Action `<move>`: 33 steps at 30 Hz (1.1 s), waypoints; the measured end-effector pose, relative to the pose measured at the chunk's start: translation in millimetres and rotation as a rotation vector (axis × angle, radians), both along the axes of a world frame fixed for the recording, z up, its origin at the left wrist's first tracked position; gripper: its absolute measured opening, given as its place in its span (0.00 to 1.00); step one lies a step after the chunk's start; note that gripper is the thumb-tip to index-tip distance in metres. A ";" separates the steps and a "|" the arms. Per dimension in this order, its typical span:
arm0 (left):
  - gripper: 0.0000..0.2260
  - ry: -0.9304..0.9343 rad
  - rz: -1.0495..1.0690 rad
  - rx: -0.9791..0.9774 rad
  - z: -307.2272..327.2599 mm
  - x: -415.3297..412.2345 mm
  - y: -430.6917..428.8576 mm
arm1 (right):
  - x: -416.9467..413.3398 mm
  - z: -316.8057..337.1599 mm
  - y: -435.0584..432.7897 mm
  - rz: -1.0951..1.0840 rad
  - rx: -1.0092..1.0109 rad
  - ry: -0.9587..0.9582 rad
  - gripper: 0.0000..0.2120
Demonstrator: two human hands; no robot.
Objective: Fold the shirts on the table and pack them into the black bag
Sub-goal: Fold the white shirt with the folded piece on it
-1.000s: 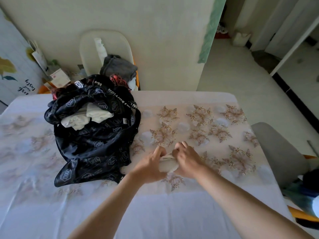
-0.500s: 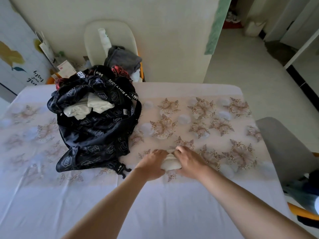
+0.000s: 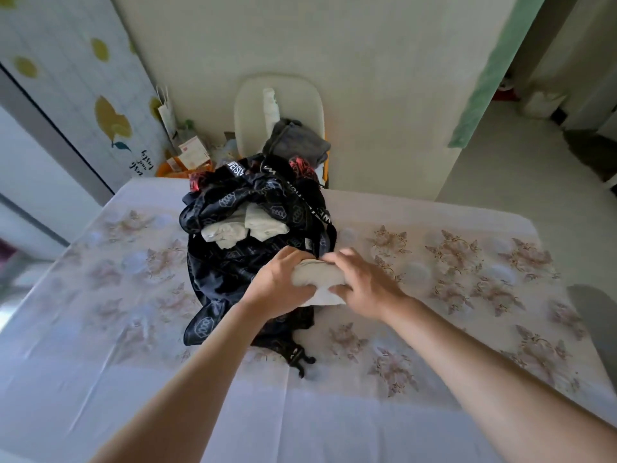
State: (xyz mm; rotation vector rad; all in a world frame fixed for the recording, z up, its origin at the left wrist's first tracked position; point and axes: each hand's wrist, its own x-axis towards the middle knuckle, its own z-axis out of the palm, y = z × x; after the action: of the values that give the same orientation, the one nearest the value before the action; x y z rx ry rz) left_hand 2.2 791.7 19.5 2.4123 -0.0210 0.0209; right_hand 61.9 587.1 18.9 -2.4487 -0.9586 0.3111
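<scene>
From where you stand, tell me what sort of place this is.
Probably a dining area in a home: a floral-clothed table, a white chair heaped with clothes against the wall, and a passage leading to other rooms.

Pretty plain here tbh: left forearm (image 3: 187, 389) and right forearm (image 3: 484, 369) are both bare right up to the frame edge, and left hand (image 3: 283, 284) and right hand (image 3: 367, 285) are bare too.
</scene>
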 end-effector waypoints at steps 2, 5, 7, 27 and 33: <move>0.26 -0.022 0.062 -0.021 -0.1 2.4 38.7 | 9.1 5.6 39.1 0.002 0.032 0.002 0.25; 0.26 -0.061 0.216 -0.078 -6.8 1.8 93.4 | 22.5 8.3 101.4 -0.006 0.098 0.041 0.23; 0.26 -0.060 0.344 -0.123 -16.5 2.0 125.0 | 31.5 5.4 143.0 -0.032 0.127 0.092 0.22; 0.18 0.221 0.211 0.388 -94.0 11.5 232.7 | 23.8 -88.7 266.5 0.022 -0.612 -0.248 0.51; 0.08 0.267 -0.147 0.364 -74.3 11.3 258.6 | 30.3 -80.5 273.8 -0.040 -0.604 -0.237 0.49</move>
State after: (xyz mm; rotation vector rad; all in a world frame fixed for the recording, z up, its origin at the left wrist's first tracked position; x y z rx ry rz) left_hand 13.5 1050.2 -54.8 2.7488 -0.0856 -0.4040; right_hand 92.2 860.9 -61.6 -3.1077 -1.0212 0.3390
